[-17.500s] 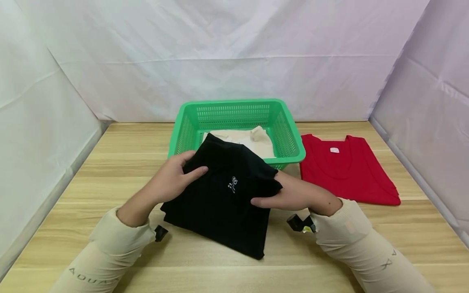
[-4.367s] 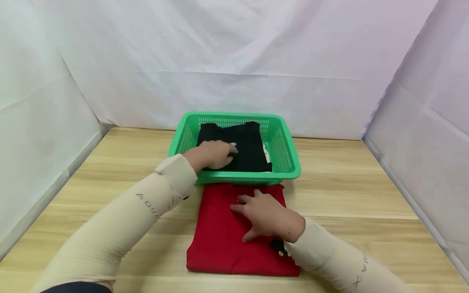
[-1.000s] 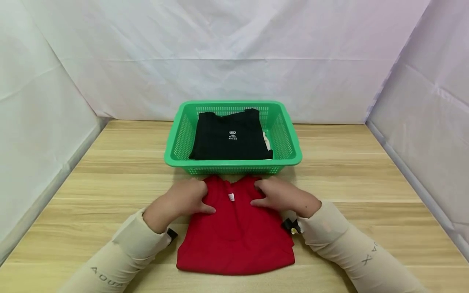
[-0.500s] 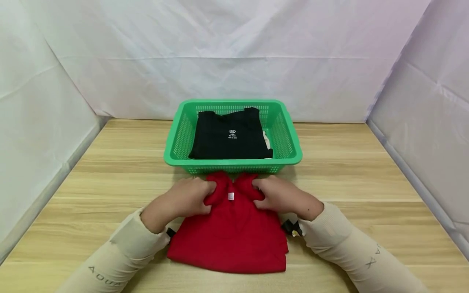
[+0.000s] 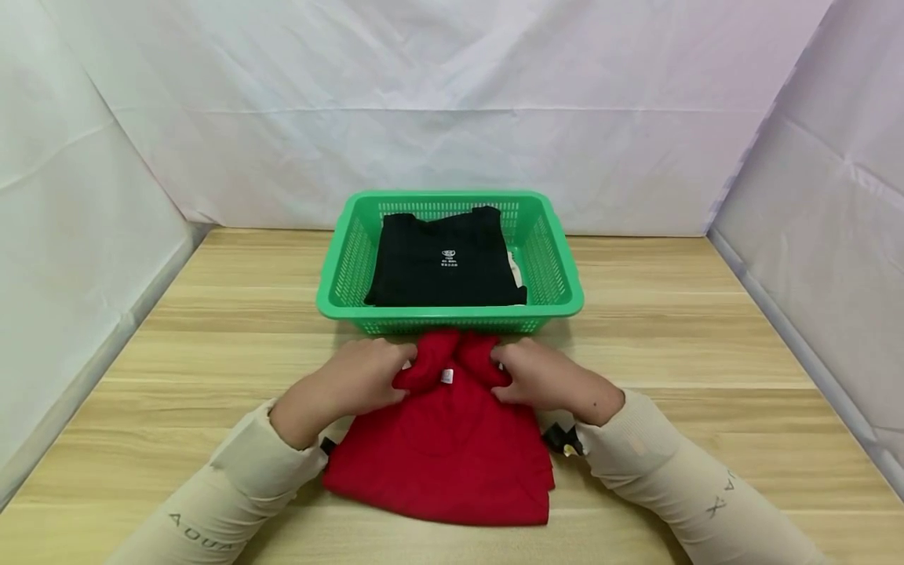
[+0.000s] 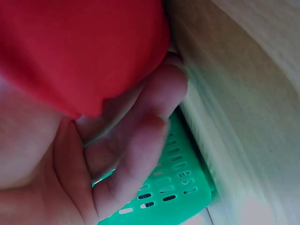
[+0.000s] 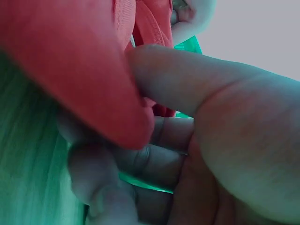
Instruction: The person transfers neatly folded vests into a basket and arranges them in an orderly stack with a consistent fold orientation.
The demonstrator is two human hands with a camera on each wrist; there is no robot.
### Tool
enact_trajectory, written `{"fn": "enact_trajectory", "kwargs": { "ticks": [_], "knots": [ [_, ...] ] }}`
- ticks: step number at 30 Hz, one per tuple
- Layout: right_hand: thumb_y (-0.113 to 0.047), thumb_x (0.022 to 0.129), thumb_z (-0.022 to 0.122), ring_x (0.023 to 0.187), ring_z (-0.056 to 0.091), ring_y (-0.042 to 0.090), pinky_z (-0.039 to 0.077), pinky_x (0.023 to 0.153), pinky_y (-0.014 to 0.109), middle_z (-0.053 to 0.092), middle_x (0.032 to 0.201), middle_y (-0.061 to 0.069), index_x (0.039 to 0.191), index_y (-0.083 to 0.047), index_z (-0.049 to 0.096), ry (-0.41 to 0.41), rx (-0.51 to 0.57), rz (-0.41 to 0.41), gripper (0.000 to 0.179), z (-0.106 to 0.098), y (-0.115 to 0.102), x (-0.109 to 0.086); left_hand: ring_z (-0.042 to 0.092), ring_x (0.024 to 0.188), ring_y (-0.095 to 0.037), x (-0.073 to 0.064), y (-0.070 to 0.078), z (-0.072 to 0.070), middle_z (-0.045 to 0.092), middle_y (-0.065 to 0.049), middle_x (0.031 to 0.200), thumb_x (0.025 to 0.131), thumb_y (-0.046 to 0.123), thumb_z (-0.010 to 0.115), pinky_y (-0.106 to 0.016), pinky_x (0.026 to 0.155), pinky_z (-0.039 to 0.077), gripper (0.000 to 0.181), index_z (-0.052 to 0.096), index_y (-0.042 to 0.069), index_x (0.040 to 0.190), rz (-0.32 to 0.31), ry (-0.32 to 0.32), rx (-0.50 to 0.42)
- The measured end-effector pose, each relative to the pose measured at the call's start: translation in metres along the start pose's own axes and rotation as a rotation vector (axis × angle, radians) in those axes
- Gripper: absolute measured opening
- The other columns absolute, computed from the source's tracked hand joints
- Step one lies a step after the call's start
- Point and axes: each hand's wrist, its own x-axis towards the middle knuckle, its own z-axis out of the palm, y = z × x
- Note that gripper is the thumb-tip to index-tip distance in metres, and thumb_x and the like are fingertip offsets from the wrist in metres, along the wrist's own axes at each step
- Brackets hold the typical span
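A folded red shirt [image 5: 459,463] lies in front of the green basket, its top part bunched up and a small white neck label showing. My left hand [image 5: 360,377] grips the shirt's upper left part, thumb toward me. On the other side my right hand [image 5: 540,373] pinches its upper right part. In the left wrist view the fingers [image 6: 136,159] curl beneath the red cloth [image 6: 84,47]. The right wrist view has the thumb [image 7: 164,75] over a hanging fold of the red cloth [image 7: 79,70], other fingers curled below.
Just behind the hands stands the green plastic basket [image 5: 450,312]. Inside lies a folded black shirt [image 5: 438,278] with a small white print, and a bit of cream cloth [image 5: 515,271] shows at its right. White sheets [image 5: 452,110] enclose the wooden tabletop [image 5: 671,314] at back and sides.
The black shirt went from my hands into the basket, and the red shirt came from the right to the front. Over the last second both hands have drawn its upper corners inward, bunching the top.
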Motion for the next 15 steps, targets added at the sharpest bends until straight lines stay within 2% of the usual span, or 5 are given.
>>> {"fn": "enact_trajectory", "kwargs": {
  "ticks": [4, 9, 15],
  "knots": [
    [-0.009, 0.084, 0.075, 0.062, 0.045, 0.007, 0.04, 0.059, 0.021, 0.049, 0.067, -0.006, 0.084, -0.013, 0.057, -0.009, -0.022, -0.023, 0.018, 0.0012, 0.0006, 0.0001, 0.053, 0.061, -0.013, 0.0, -0.0002, 0.0011, 0.057, 0.004, 0.068, 0.079, 0.022, 0.084, -0.03, 0.053, 0.042, 0.03, 0.061, 0.012, 0.096, -0.005, -0.022, 0.02],
    [-0.01, 0.084, 0.076, 0.07, 0.053, 0.008, 0.046, 0.064, 0.023, 0.055, 0.075, -0.007, 0.101, -0.014, 0.058, -0.026, 0.005, -0.038, 0.026, 0.0025, 0.0007, 0.0007, 0.057, 0.065, -0.015, 0.0003, -0.0016, 0.0038, 0.058, 0.003, 0.071, 0.08, 0.019, 0.083, -0.032, 0.055, 0.045, 0.03, 0.058, 0.013, 0.095, 0.019, -0.025, 0.015],
    [-0.013, 0.085, 0.075, 0.066, 0.053, 0.006, 0.046, 0.063, 0.023, 0.056, 0.074, -0.008, 0.101, -0.016, 0.059, -0.048, 0.031, -0.031, 0.023, 0.0036, 0.0009, 0.0013, 0.055, 0.068, -0.014, 0.0005, -0.0027, 0.0047, 0.057, 0.005, 0.074, 0.079, 0.012, 0.08, -0.033, 0.059, 0.046, 0.024, 0.06, 0.017, 0.091, 0.046, -0.044, -0.021]
  ]
}}
